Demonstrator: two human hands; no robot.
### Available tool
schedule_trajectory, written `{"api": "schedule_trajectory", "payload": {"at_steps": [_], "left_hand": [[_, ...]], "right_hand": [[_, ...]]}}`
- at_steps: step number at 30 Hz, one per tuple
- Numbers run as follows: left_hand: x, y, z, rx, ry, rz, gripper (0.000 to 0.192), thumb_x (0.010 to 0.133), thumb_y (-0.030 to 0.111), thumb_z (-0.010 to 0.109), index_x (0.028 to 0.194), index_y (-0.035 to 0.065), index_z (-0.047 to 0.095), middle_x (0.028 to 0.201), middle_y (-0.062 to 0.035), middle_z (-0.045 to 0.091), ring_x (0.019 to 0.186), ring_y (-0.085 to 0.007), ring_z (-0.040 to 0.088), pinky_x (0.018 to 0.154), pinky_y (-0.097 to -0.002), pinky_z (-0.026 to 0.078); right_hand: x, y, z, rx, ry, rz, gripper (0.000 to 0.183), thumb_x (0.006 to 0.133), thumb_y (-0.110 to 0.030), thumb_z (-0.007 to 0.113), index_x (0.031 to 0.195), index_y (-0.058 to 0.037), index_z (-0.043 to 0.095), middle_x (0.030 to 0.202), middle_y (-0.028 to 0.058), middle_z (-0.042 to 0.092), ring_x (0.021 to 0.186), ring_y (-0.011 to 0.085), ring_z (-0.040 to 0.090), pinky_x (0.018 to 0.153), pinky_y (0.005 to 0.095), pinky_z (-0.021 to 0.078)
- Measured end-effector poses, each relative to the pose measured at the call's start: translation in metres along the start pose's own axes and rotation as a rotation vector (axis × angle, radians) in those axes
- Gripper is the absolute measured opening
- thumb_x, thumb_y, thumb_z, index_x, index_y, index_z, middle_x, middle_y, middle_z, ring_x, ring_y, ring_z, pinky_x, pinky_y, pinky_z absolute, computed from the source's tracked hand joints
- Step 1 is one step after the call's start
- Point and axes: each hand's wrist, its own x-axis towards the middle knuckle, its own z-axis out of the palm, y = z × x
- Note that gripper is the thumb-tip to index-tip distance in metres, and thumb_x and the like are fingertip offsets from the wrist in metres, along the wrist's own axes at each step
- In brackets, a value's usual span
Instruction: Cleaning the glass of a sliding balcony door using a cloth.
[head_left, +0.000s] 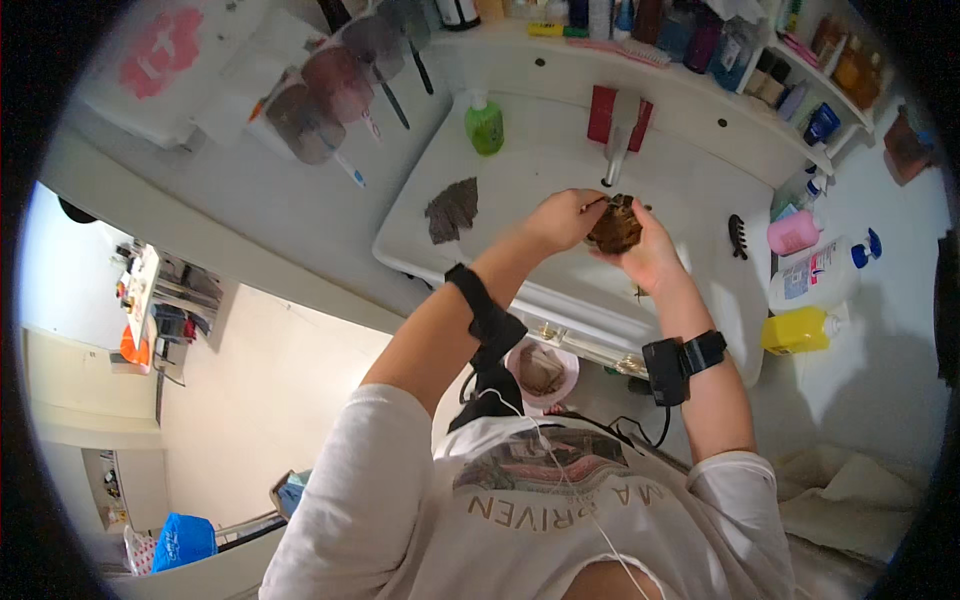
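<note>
Over the basin of a white sink (540, 169), both of my hands hold a brown, mottled roundish object that looks like a small turtle. The turtle-like object (616, 226) lies between them, just in front of the metal faucet (619, 139). My left hand (564, 219) grips its left edge with bent fingers. Its right side and underside rest against my right hand (651, 247), thumb upward. Something small and yellowish lies below my right wrist, partly hidden. A crumpled grey-brown cloth (453, 211) lies on the sink's left side.
A green soap bottle (484, 127) stands at the sink's back left. A black hair clip (738, 237) lies at right, near a pink bottle (795, 232), a white pump bottle (816, 276) and a yellow bottle (799, 331). Cups with toothbrushes hang at upper left. A pink bin (571, 367) stands below.
</note>
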Motion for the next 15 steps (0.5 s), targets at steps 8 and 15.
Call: {"api": "schedule_trajectory", "payload": {"at_steps": [8,15], "left_hand": [[-0.015,0.021,-0.050,-0.171,0.614,0.095,0.028,0.087,0.022,0.043,0.100,-0.0001,0.055,0.095,-0.0172,0.057,0.087,-0.0298,0.054,0.077,-0.0337,0.041],[-0.037,-0.064,-0.107,-0.238,0.495,-0.246,0.029,0.087,0.024,0.042,0.096,-0.0013,0.054,0.083,-0.0116,0.058,0.075,-0.0222,0.054,0.070,-0.0332,0.041]], "right_hand": [[-0.017,-0.017,-0.026,-0.611,0.444,-0.313,0.064,0.082,-0.053,0.046,0.133,-0.0177,0.029,0.134,0.0050,0.033,0.124,0.0248,0.027,0.099,0.0461,0.0168],[-0.014,-0.009,-0.017,-0.382,0.489,-0.248,0.055,0.087,-0.049,0.036,0.128,-0.0120,0.031,0.121,0.0107,0.041,0.103,0.0274,0.049,0.092,0.0398,0.0365]]}}
